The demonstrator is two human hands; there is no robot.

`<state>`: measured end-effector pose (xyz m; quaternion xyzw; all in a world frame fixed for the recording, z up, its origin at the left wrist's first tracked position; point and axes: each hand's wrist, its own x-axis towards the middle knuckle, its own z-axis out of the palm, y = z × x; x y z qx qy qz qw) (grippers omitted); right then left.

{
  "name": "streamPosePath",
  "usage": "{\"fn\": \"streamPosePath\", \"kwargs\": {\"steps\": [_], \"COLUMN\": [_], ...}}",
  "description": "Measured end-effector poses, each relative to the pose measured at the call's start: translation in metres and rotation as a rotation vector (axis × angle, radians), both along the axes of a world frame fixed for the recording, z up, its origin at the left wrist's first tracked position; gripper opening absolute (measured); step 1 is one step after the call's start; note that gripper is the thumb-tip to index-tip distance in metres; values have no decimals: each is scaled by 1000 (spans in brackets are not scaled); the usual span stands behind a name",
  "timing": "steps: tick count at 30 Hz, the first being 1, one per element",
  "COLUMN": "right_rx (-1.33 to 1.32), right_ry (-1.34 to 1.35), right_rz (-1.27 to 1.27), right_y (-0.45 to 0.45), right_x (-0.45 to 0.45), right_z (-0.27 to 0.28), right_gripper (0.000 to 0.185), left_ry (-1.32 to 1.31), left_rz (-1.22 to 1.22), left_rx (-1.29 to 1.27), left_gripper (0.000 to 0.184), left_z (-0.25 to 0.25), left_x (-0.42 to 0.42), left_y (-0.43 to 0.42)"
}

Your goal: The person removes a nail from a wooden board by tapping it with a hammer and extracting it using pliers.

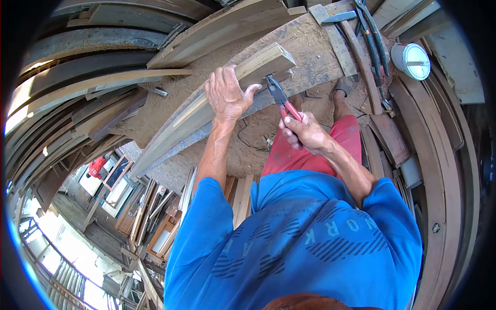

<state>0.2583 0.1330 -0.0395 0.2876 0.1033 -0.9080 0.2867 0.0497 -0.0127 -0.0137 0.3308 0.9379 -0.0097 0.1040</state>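
Observation:
My left hand rests on top of a long wooden beam, fingers over its upper face and thumb apart toward the beam's end. In my right hand are pliers with red handles, the fingers wrapped round them. The dark jaws of the pliers touch the side of the beam near its end. Whatever the jaws hold is too small to make out. Beneath the beam's end lies a worn wooden bench board with sawdust on it.
A hammer and a long-handled cutter lie at the bench's far right. Beside them stands a white bucket. Curved planks are stacked on the left, more on the right. Far left, a person in red is visible.

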Motion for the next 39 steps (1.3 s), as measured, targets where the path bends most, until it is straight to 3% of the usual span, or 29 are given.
{"fn": "streamPosePath", "kwargs": {"steps": [2,5,6,9,13,18,23,24,27,28,31,32,39], "right_rx": [80,-189,-150,256,758,966,926,919,891,888,915,899,945], "right_ry": [25,5,34,14,182,10,-101,-105,-109,-94,-113,-123,-183], "right_rz": [62,-59,-38,-2,69,-106,-329,-351,-323,-274,-200,-190,-94], "right_y": [7,7,6,10,29,26,37,38,41,43,45,46,49], "right_x": [-3,21,33,46,38,15,-24,-28,-34,-31,-34,-29,-9], "right_z": [2,24,16,10,11,1,-1,-3,1,-2,6,5,-6], "right_gripper": [29,29,29,30,32,36,42,40,42,43,46,47,37], "left_ry": [-8,-51,-71,-101,-151,-131,-37,-37,-418,-407,-360,-359,-267], "left_rz": [1,-1,-11,5,31,21,84,-19,56,18,-63,-62,-54], "left_rx": [11,18,29,-39,-94,-83,-94,21,-10,-232,198,210,174], "left_gripper": [88,88,88,91,92,88,81,71,60,61,71,84,94], "left_z": [1,-4,-6,-7,-7,-5,11,14,30,34,24,21,5], "left_x": [-3,-14,-19,-24,-33,-33,11,12,9,17,36,43,91], "left_y": [2,-2,0,4,9,9,7,2,-7,1,-21,-25,-28]}}
